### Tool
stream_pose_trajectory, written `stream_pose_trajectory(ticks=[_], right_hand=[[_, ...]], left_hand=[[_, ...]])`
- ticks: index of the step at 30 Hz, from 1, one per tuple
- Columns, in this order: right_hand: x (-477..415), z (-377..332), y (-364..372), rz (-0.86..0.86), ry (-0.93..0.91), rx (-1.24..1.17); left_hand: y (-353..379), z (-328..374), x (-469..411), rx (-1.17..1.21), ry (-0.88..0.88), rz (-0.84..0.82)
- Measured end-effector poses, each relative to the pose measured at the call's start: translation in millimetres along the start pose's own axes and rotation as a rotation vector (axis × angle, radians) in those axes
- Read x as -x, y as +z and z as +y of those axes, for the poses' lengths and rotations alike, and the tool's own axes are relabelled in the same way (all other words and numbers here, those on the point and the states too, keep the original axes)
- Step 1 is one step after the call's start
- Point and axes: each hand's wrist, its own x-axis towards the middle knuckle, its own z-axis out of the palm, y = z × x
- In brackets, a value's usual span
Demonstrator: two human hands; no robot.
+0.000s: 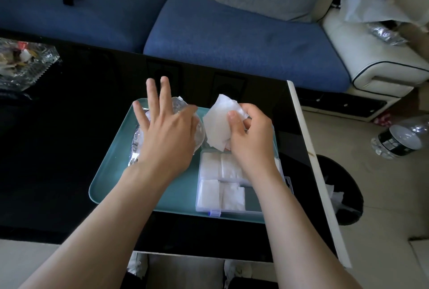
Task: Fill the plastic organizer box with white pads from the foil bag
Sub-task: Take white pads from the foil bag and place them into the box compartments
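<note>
Our right hand (250, 140) is gripping a loose bunch of white pads (219, 121), thumb pressing on top of them, just beyond the far edge of the plastic organizer box (209, 210). Our left hand (167, 131) is lying with fingers spread over the foil bag (135, 147), which is sitting on the far left part of the teal tray (111, 179). We are seeing the box on the tray's near right side, with packed pads (210, 192) filling its left compartments and one near compartment beside them showing its clear floor. Everything is resting on the black counter (69, 149).
</note>
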Motion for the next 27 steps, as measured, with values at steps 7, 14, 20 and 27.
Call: stream_pose_trajectory(ticks=[7,14,20,27], right_hand=[[12.3,-3.8,-30.7,-0.093,0.053,-0.196],[24.7,-6.1,-50.9,-0.086,0.089,-0.289],[28.7,0.6,-60.6,0.035,0.03,-0.251],[44.5,-2.2,-57.2,0.017,-0.094,0.026]], left_hand=[[-14.7,47.3,10.6,0.608,-0.158,0.07],[-15.5,68.6,15.3,1.429,-0.465,-0.37],[-8.7,76.1,22.1,1.452,-0.558,-0.327],[-11.6,78.0,32.6,1.501,-0.577,-0.322]])
